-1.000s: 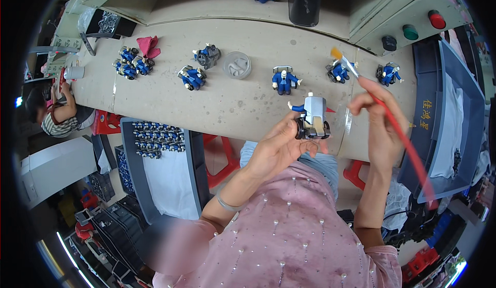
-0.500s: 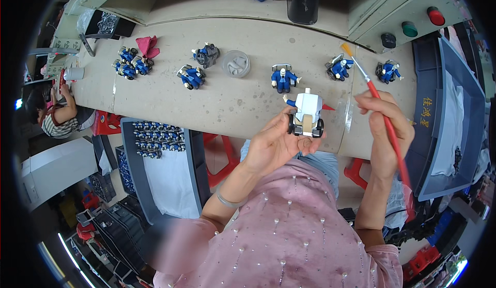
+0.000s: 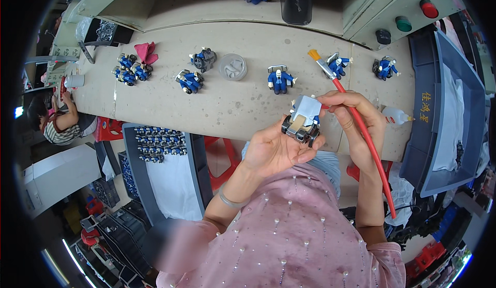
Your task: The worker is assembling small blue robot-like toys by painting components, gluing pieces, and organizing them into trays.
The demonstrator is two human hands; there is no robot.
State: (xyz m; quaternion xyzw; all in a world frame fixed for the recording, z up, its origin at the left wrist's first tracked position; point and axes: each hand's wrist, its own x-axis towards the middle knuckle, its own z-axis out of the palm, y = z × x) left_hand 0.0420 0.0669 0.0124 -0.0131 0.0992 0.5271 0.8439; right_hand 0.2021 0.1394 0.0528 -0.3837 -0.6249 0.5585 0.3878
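Observation:
My left hand (image 3: 266, 151) holds a small toy figure on wheels (image 3: 306, 113), its pale grey-white back turned up, with black wheels and a beige panel below. My right hand (image 3: 364, 125) grips a red-handled paintbrush (image 3: 375, 162), whose yellow bristles point up and away over the table. The right fingertips are at the toy's right side; whether they press on it I cannot tell. Just beyond stands a blue-suited figure in a wheeled chair (image 3: 281, 80). Another such figure (image 3: 338, 67) is beside the brush head, partly covered by it.
More figures (image 3: 189, 81) stand leftward on the table, near a clear cup (image 3: 233, 67) and a pink cloth (image 3: 146, 53). A white bottle (image 3: 397, 115) lies right of my right hand. Grey-blue crates (image 3: 449, 179) (image 3: 195, 153) flank me. Another person (image 3: 64, 117) sits far left.
My right hand has moved left to the toy, bringing the brush along. The toy has tilted in my left hand. The white bottle, hidden before, now shows.

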